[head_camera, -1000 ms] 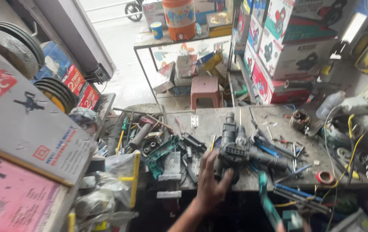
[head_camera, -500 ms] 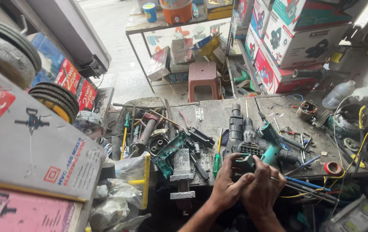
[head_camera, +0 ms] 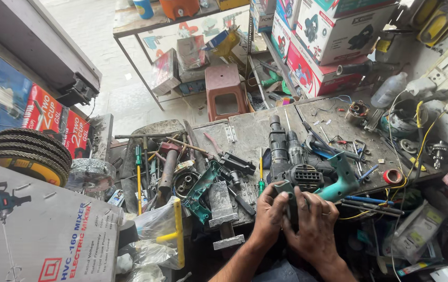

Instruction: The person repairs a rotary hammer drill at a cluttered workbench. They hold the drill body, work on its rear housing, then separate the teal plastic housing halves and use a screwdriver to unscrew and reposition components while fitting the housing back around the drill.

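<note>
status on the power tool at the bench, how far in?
Done: the grey and teal power tool lies on the workbench, screwdrivers spread around. In hand: left hand and right hand both grip its dark handle end. Left: can't tell if it's opened or closed up; loose parts remain on the bench.

Both forearms come up from the near edge, angled toward each other, and the hands meet at the middle. The left hand (head_camera: 269,216) is curled, fingers bent inward, knuckles facing up. The right hand (head_camera: 315,225) lies just beside it, touching it, back of the hand up, fingers (head_camera: 322,204) folded over and pointing far. Both wrists are slightly bent, palms hidden.
</note>
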Motion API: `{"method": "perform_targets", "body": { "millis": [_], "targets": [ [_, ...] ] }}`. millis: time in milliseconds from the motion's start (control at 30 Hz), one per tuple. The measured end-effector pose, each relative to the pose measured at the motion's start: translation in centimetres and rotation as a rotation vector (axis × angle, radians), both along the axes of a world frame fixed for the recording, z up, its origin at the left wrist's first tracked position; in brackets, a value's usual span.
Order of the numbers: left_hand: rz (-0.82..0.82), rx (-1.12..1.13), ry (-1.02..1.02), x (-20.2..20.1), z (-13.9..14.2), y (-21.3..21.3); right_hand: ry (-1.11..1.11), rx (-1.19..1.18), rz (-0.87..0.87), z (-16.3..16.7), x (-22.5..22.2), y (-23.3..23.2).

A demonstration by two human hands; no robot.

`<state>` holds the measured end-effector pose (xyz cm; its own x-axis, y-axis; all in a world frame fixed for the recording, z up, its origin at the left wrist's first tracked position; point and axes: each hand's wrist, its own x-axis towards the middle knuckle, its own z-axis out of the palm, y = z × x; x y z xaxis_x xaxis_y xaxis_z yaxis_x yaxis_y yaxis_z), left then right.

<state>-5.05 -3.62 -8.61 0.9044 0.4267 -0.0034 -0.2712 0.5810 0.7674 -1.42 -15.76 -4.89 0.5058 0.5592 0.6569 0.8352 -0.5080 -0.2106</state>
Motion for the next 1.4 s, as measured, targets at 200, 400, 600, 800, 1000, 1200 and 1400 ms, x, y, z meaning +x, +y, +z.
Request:
{"method": "perform_targets", "body": {
  "millis": [200, 400, 600, 800, 1000, 1200, 1400],
  "targets": [
    [0.191, -0.054, -0.028, -1.0, 1.2, 4.6, 0.005, 0.360, 0.044, -0.8, 1.3, -5.6],
    [0.513, 0.162, -0.053, -4.5, 1.3, 10.2, 0.463, 0.406, -0.171, -5.8, 8.1, -8.3],
    [0.692, 0.636, 0.290, -6.9, 0.7, 11.4, 0.542, 0.216, -0.114, -10.4, 15.7, -6.8],
    [0.582, 1.233, 0.471, -7.4, 0.1, 10.8, 0.403, -0.248, -0.017, -13.5, 23.1, -3.1],
    [0.331, 1.706, 0.607, -7.3, -0.6, 9.8, 0.452, -0.591, 0.014, -14.9, 27.1, 0.2],
    [0.339, 1.616, 0.683, -7.9, -0.6, 8.8, 0.565, -0.544, -0.028, -15.3, 27.2, 0.0],
    [0.355, 1.582, 0.722, -7.2, -0.1, 8.7, 0.628, -0.478, -0.015, -13.2, 27.2, 0.0]
  ]
}}
